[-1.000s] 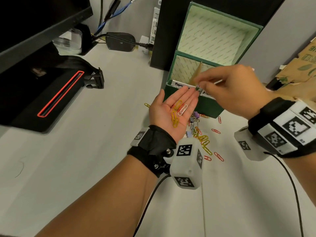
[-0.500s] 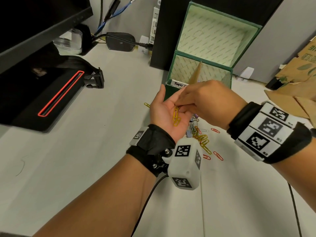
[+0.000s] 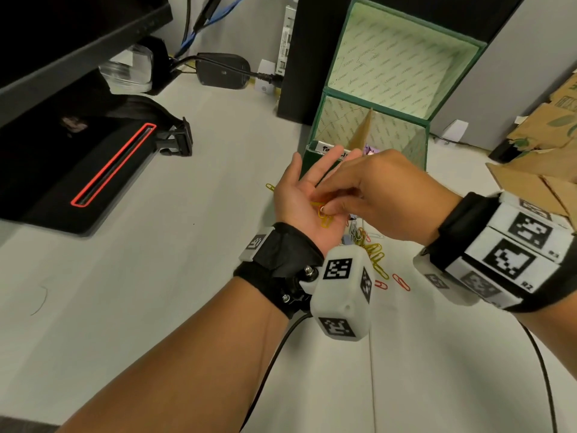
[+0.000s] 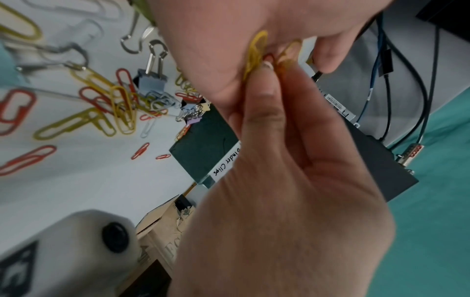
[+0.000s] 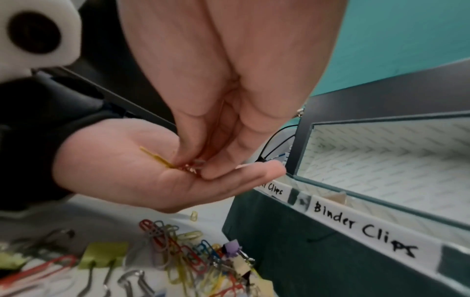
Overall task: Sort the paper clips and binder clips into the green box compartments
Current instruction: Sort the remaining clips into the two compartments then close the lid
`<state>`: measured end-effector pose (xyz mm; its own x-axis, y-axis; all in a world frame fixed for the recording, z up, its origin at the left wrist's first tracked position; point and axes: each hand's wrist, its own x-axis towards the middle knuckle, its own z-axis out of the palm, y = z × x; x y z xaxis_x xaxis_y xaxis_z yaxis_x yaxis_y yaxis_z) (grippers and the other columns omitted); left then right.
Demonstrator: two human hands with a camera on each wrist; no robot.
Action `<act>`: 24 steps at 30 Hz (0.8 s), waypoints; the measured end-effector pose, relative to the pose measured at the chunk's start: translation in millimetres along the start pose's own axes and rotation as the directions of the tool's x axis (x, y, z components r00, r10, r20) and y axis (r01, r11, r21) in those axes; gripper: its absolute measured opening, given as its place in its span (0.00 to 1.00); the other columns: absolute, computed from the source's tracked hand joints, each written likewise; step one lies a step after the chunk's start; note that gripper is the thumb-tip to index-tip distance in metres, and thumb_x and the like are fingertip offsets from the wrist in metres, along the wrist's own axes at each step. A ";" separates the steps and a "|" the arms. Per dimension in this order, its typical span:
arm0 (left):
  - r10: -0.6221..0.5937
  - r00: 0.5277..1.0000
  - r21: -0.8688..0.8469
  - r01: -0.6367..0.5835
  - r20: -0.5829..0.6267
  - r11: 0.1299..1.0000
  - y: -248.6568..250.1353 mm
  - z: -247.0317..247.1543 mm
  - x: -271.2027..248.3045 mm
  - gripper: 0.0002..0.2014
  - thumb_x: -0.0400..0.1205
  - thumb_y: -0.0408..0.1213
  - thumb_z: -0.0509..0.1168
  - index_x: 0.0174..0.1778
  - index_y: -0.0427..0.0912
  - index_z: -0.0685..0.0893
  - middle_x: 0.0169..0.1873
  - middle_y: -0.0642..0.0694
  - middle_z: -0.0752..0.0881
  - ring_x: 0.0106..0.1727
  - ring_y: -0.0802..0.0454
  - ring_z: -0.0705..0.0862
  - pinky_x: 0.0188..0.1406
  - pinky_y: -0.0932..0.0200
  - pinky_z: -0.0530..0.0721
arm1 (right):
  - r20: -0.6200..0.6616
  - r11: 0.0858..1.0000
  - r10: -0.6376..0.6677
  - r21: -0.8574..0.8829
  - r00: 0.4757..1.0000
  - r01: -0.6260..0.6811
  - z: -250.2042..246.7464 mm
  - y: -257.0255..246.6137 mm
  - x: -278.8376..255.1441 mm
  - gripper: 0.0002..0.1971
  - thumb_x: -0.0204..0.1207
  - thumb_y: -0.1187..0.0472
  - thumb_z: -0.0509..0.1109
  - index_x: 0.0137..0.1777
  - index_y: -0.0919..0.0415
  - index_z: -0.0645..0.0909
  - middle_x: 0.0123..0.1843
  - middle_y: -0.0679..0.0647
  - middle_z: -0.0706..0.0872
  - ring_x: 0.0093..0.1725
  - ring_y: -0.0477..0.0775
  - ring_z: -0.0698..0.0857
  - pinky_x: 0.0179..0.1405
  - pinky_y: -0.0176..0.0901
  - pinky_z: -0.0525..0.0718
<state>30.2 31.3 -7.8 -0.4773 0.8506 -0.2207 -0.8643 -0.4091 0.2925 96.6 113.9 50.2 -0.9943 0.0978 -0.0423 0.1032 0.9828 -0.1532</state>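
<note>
My left hand point(image 3: 296, 201) lies palm up in front of the green box point(image 3: 417, 142), fingers straight, with a few yellow paper clips point(image 3: 326, 220) on the palm. The right hand point(image 3: 324, 210) reaches over it and its fingertips pinch paper clips point(image 4: 255, 52) off that palm point(image 5: 122, 172). What else it pinches is hidden by the fingers. The box stands open, lid up, split by a cardboard divider point(image 3: 363, 131). Its front carries a "Binder Clips" label point(image 5: 363, 229). A mixed pile of paper clips and binder clips point(image 3: 373, 253) lies on the table under both hands.
A black device with a red outline point(image 3: 93, 170) sits at the left. A black tower point(image 3: 309, 57) stands behind the box, with a power brick and cables point(image 3: 223, 70) beside it. Cardboard point(image 3: 537, 170) lies at the right. A lone yellow clip point(image 3: 270, 187) lies left of my palm.
The right hand came back from the box's front edge to my left palm and now pinches clips there. The left hand stayed in place, palm up.
</note>
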 end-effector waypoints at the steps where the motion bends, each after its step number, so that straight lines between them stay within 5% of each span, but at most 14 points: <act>1: 0.002 1.000 -0.007 -0.002 -0.004 1.000 -0.5 0.1 -0.2 0.32 0.87 0.56 0.45 0.75 0.33 0.73 0.59 0.32 0.82 0.34 0.44 0.91 0.19 0.65 0.82 | 0.034 1.000 -0.001 -0.018 0.999 0.002 -0.7 -1.3 1.2 0.16 0.78 0.57 0.73 0.65 0.49 0.86 0.57 0.44 0.89 0.55 0.45 0.85 0.59 0.35 0.77; 5: -0.009 0.999 -0.039 0.007 -0.031 0.999 -0.1 -2.6 3.3 0.33 0.87 0.56 0.45 0.74 0.32 0.73 0.64 0.32 0.81 0.28 0.49 0.88 0.19 0.66 0.82 | 0.154 0.999 0.028 -0.028 0.988 -0.023 -7.1 -5.8 4.3 0.18 0.81 0.54 0.68 0.71 0.47 0.81 0.62 0.43 0.87 0.59 0.44 0.82 0.58 0.31 0.73; 9: -0.029 0.998 -0.029 0.027 -0.063 0.999 -0.4 -8.7 8.2 0.33 0.86 0.59 0.47 0.71 0.35 0.78 0.65 0.35 0.84 0.52 0.41 0.87 0.42 0.51 0.86 | 0.305 0.999 0.032 -0.029 0.952 -0.024 -10.9 -7.0 6.3 0.22 0.82 0.51 0.65 0.76 0.46 0.75 0.65 0.42 0.83 0.58 0.43 0.79 0.61 0.36 0.75; 11: -0.033 0.997 -0.026 0.031 -0.072 0.999 -1.5 -11.4 10.3 0.32 0.85 0.59 0.48 0.67 0.36 0.81 0.63 0.35 0.85 0.52 0.40 0.87 0.41 0.52 0.86 | 0.336 0.997 0.031 -0.070 0.941 -0.008 -12.4 -5.9 7.8 0.23 0.81 0.53 0.67 0.77 0.46 0.74 0.65 0.43 0.81 0.57 0.43 0.79 0.61 0.36 0.75; 15: -0.056 0.996 -0.035 0.054 -0.068 0.998 -1.8 -15.7 14.3 0.31 0.85 0.59 0.49 0.63 0.37 0.85 0.53 0.35 0.88 0.36 0.43 0.90 0.30 0.57 0.87 | 0.304 0.995 0.028 -0.098 0.952 0.001 -11.0 -4.6 10.7 0.20 0.79 0.55 0.71 0.71 0.45 0.81 0.61 0.41 0.86 0.55 0.42 0.82 0.58 0.33 0.76; 19: -0.072 0.995 -0.027 0.070 -0.075 0.997 1.1 -22.0 19.3 0.32 0.84 0.60 0.47 0.63 0.38 0.84 0.62 0.35 0.85 0.56 0.39 0.86 0.44 0.50 0.85 | 0.255 0.998 0.039 -0.064 0.966 -0.023 -5.3 -5.4 10.6 0.13 0.78 0.55 0.72 0.61 0.43 0.87 0.55 0.40 0.89 0.55 0.46 0.85 0.61 0.45 0.81; 24: -0.082 0.996 -0.061 0.080 -0.039 0.995 2.6 -26.1 22.3 0.31 0.84 0.60 0.47 0.63 0.40 0.84 0.63 0.37 0.85 0.66 0.38 0.82 0.56 0.42 0.81 | 0.192 0.995 0.090 0.019 0.977 -0.096 -3.2 -6.7 7.2 0.12 0.75 0.55 0.75 0.59 0.45 0.89 0.52 0.40 0.91 0.49 0.41 0.86 0.54 0.30 0.80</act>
<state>13.2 40.5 -36.2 -0.4102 0.8678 -0.2805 -0.9078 -0.3590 0.2170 88.7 108.5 54.0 -0.9572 0.1541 -0.2450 0.1984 0.9657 -0.1675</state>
